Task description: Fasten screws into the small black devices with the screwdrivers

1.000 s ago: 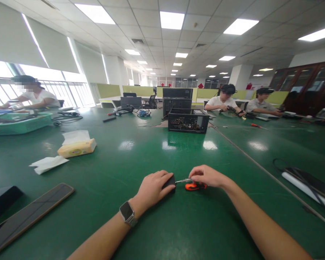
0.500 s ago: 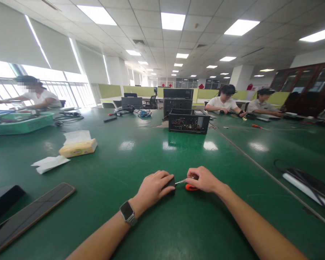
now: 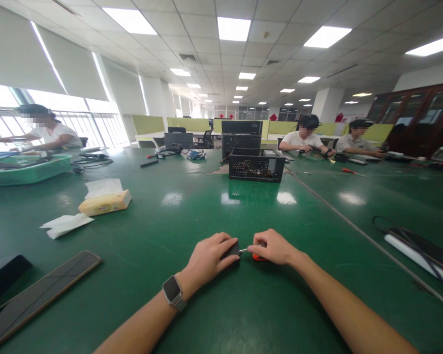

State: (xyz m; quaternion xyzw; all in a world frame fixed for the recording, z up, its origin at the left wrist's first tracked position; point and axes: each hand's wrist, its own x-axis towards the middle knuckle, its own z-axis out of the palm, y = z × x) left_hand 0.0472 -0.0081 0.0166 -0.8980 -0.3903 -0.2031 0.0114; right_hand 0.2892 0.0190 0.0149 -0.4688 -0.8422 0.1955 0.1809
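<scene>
Lying over a small black block (image 3: 232, 250) on the green table, my left hand (image 3: 211, 253) grips it between thumb and fingers. What exactly the block is, I cannot tell. My right hand (image 3: 273, 247) is closed around a screwdriver (image 3: 244, 250), its thin metal shaft pointing left. The tip meets the right end of the block; my fingers cover most of the handle. An orange part (image 3: 257, 257) shows just under the right fingers, and whether it belongs to the handle I cannot make out. A watch is on my left wrist.
A black metal case (image 3: 256, 166) stands ahead. To the left are a tissue pack (image 3: 105, 202), a loose tissue (image 3: 67, 225), a phone-like slab (image 3: 44, 300) and a green basket (image 3: 29, 172). A dark device (image 3: 424, 250) with a cable lies right. Several people sit farther off.
My right hand has shifted slightly left and its fingers have turned around the handle, hiding more of the orange part. My left hand stays on the block.
</scene>
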